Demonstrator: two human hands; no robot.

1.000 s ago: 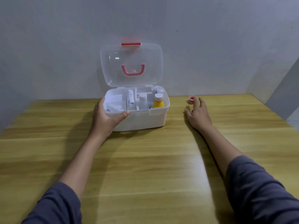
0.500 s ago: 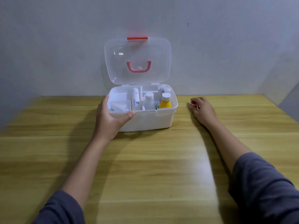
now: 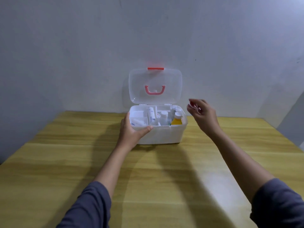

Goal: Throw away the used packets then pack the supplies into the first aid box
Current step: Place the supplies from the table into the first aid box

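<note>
The white first aid box [image 3: 166,134] stands open at the back of the wooden table, its clear lid [image 3: 155,86] upright with a red handle and latch. Inside are a yellow bottle [image 3: 176,120], a white bottle [image 3: 164,117], a white tube [image 3: 151,115] and small white packs. My left hand [image 3: 131,130] grips the box's front left rim. My right hand [image 3: 201,112] is raised beside the box's right end, fingers closed on a small red and white tape roll [image 3: 193,104], mostly hidden by the fingers.
The wooden table [image 3: 148,170] runs to a grey wall right behind the box. A wall corner lies at the far right.
My right hand closed on the small red roll on the table right of the box and lifted it to lid height. My left hand stayed on the box.
</note>
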